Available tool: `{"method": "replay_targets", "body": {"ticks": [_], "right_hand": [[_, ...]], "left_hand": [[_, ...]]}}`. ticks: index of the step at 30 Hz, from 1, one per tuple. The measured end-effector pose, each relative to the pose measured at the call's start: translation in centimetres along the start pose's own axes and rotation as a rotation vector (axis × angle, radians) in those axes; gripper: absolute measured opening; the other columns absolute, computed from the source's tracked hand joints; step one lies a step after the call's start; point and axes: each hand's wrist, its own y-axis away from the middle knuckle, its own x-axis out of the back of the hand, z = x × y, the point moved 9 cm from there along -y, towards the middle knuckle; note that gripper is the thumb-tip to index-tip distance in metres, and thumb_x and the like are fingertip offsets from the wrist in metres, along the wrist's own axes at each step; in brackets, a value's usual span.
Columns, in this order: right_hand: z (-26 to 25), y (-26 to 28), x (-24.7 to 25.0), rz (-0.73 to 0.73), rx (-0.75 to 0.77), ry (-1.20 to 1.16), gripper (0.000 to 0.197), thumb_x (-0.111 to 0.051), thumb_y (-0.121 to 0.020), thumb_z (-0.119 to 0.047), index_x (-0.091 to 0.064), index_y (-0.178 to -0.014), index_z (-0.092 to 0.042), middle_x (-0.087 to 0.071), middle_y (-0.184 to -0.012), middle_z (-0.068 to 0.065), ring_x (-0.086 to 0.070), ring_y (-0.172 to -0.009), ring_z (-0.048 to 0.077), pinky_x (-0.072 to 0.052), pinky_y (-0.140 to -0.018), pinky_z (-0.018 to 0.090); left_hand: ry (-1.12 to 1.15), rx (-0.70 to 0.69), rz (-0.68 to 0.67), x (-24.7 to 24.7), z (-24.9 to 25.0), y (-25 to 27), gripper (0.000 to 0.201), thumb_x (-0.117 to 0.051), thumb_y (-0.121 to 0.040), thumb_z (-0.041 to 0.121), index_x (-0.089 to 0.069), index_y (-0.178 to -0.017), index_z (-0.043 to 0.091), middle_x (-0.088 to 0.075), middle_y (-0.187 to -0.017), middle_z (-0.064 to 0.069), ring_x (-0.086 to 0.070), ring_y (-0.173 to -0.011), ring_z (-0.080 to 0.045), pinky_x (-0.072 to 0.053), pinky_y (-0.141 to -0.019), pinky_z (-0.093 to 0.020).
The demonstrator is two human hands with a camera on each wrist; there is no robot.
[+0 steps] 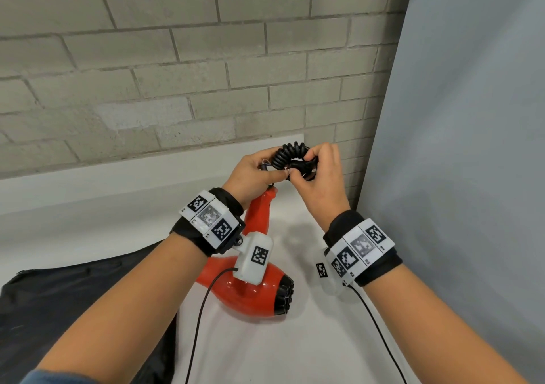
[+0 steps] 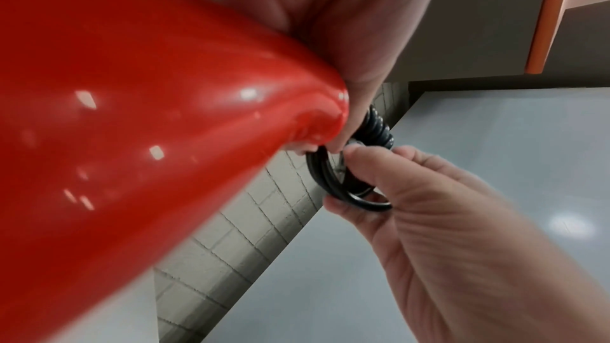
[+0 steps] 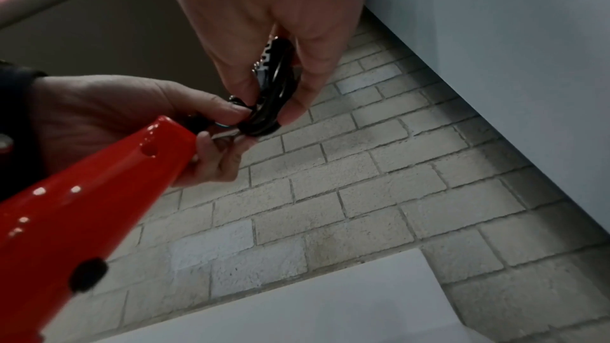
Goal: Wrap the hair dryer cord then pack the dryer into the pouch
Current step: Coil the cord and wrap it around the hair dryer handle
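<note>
A glossy red hair dryer (image 1: pixel 259 289) rests nozzle-down on the white table, its handle (image 1: pixel 261 215) pointing up and away. Its black cord (image 1: pixel 290 159) is gathered into a small coiled bundle above the handle's end. My left hand (image 1: pixel 255 174) pinches the bundle at the handle's tip, as the right wrist view shows (image 3: pixel 211 119). My right hand (image 1: pixel 320 174) grips the loops from the other side, thumb and fingers curled round the cord (image 3: pixel 274 88). In the left wrist view the red handle (image 2: pixel 132 127) fills the left side and the black loops (image 2: pixel 333 179) sit between both hands. The black pouch (image 1: pixel 73 304) lies flat at the lower left.
A grey brick wall (image 1: pixel 177 74) stands behind the white table (image 1: pixel 309 339). A pale blue-grey panel (image 1: pixel 472 148) closes off the right side. Thin black cables run down from both wrist cameras.
</note>
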Motion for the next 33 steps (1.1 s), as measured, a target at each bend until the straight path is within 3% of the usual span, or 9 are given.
{"method": "replay_targets", "body": {"ticks": [6,10,15,18,21,23,25,28,33], "right_hand": [[0.9,-1.0,1.9,0.117,-0.101,0.002,0.034,-0.062,-0.076,0.004,-0.033,-0.083,-0.013,-0.040,-0.086,0.002,-0.037,-0.067,0.001,-0.038,-0.063,0.005],[0.9,-1.0,2.0,0.079,-0.086,-0.024,0.038,-0.066,-0.075,-0.003,-0.036,-0.093,-0.016,-0.048,-0.092,0.004,-0.048,-0.079,0.014,-0.042,-0.066,0.013],[1.0,-0.5,2.2,0.049,-0.072,-0.020,0.053,-0.068,-0.074,-0.003,-0.040,-0.119,-0.004,-0.042,-0.110,0.003,-0.048,-0.097,0.016,-0.037,-0.071,-0.002],[1.7,-0.1,2.2,0.018,-0.122,-0.038,0.062,-0.069,-0.074,-0.008,-0.036,-0.126,-0.008,-0.043,-0.113,0.002,-0.050,-0.098,0.014,-0.044,-0.079,0.013],[2.7,0.9,2.7,0.018,-0.199,-0.097,0.045,-0.063,-0.076,-0.002,-0.039,-0.113,-0.011,-0.045,-0.100,0.002,-0.049,-0.081,0.012,-0.046,-0.067,0.019],[4.1,1.9,1.9,-0.128,-0.298,-0.015,0.028,-0.057,-0.075,0.002,-0.040,-0.092,-0.013,-0.044,-0.083,0.002,-0.044,-0.072,0.018,-0.039,-0.059,0.022],[5.7,4.2,-0.7,-0.508,-0.417,0.197,0.021,-0.059,-0.078,-0.007,-0.043,-0.091,-0.013,-0.050,-0.087,0.004,-0.044,-0.072,0.018,-0.037,-0.059,0.023],[6.9,9.1,-4.0,-1.021,-0.493,0.402,0.047,-0.063,-0.081,-0.041,-0.045,-0.116,-0.014,-0.056,-0.111,0.005,-0.052,-0.086,0.017,-0.045,-0.075,0.028],[6.6,14.3,-7.7,-1.306,-0.567,0.310,0.080,-0.062,-0.079,-0.048,-0.021,-0.142,-0.019,-0.053,-0.122,0.010,-0.058,-0.088,0.020,-0.051,-0.070,0.028]], "left_hand": [[0.010,-0.050,-0.039,-1.1,0.5,0.7,0.047,-0.062,-0.080,-0.002,-0.058,-0.121,0.020,-0.063,-0.089,-0.003,-0.049,-0.045,-0.007,-0.048,-0.047,-0.018],[-0.003,-0.084,-0.039,-1.3,0.9,0.9,0.046,-0.058,-0.082,-0.003,-0.056,-0.121,0.021,-0.062,-0.100,0.002,-0.050,-0.052,-0.012,-0.050,-0.047,-0.018],[-0.004,-0.101,-0.019,-1.4,1.0,1.0,0.046,-0.056,-0.083,-0.005,-0.055,-0.122,0.019,-0.059,-0.098,0.002,-0.049,-0.047,-0.007,-0.049,-0.045,-0.017],[0.010,-0.108,-0.015,-1.4,1.1,1.1,0.046,-0.055,-0.082,-0.008,-0.057,-0.116,0.023,-0.060,-0.095,0.004,-0.048,-0.044,-0.008,-0.048,-0.044,-0.017],[0.024,-0.111,-0.010,-1.4,1.1,1.1,0.045,-0.054,-0.082,-0.009,-0.057,-0.115,0.022,-0.060,-0.094,0.004,-0.047,-0.038,-0.003,-0.048,-0.043,-0.016],[0.029,-0.108,-0.003,-1.3,1.0,1.0,0.045,-0.055,-0.081,-0.010,-0.056,-0.117,0.018,-0.059,-0.095,0.004,-0.047,-0.038,-0.003,-0.048,-0.043,-0.015],[0.033,-0.106,0.000,-1.3,1.0,1.0,0.045,-0.054,-0.081,-0.010,-0.056,-0.116,0.019,-0.058,-0.096,0.004,-0.047,-0.037,-0.002,-0.047,-0.042,-0.015],[0.015,-0.115,0.002,-1.3,1.1,0.9,0.044,-0.055,-0.082,-0.009,-0.056,-0.115,0.021,-0.058,-0.098,0.005,-0.048,-0.038,-0.003,-0.047,-0.042,-0.015],[-0.015,-0.102,0.028,-1.0,1.2,0.7,0.044,-0.055,-0.083,-0.006,-0.056,-0.115,0.024,-0.059,-0.099,0.009,-0.050,-0.036,-0.005,-0.047,-0.041,-0.016]]}}
